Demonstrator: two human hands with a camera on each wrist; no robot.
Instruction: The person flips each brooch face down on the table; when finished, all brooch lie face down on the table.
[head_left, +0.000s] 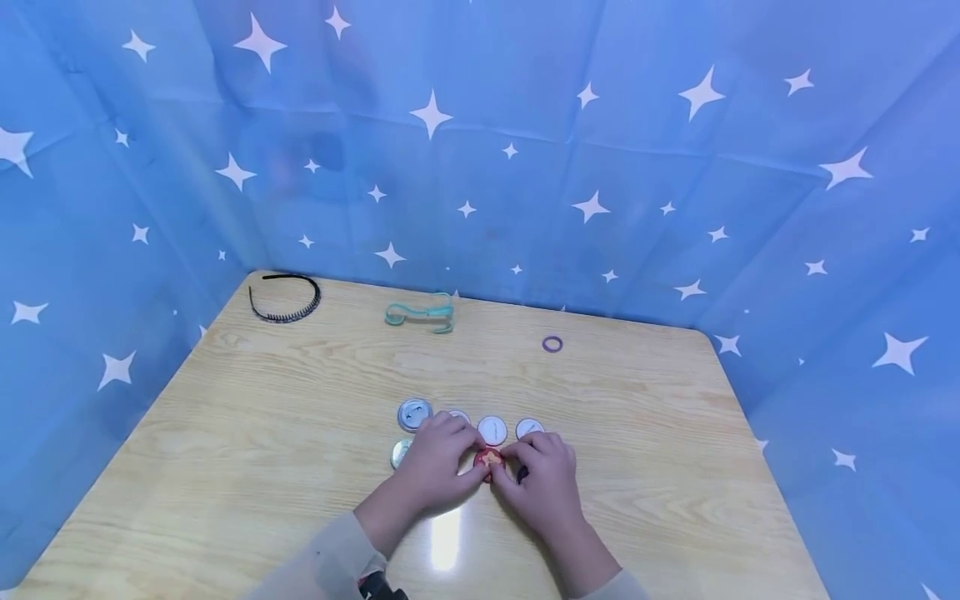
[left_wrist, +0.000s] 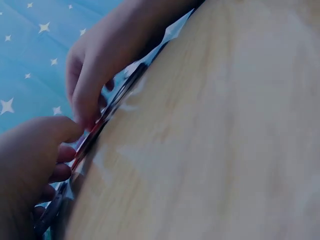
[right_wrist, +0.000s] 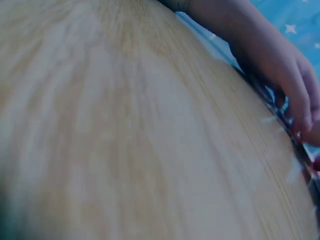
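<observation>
Both hands meet over a round red button badge [head_left: 490, 459] with a yellow design, low over the table. My left hand [head_left: 441, 460] pinches its left edge with thumb and forefinger; my right hand [head_left: 545, 481] pinches the right edge the same way. A dark round thing [head_left: 522, 474] shows partly under the right hand. Just beyond the fingers lie pale-backed badges [head_left: 492, 430], one badge [head_left: 529, 427] partly behind the right hand. Left of them is a larger silver-backed badge [head_left: 415, 414] with its pin showing, and another badge [head_left: 401, 452] half hidden by the left hand.
At the back left corner lies a black toothed headband [head_left: 292, 315]. A teal plastic item [head_left: 423, 312] and a purple ring [head_left: 552, 344] are farther back on the wooden table [head_left: 637, 417]. A blue star-patterned curtain [head_left: 510, 108] hangs round the table's back and sides.
</observation>
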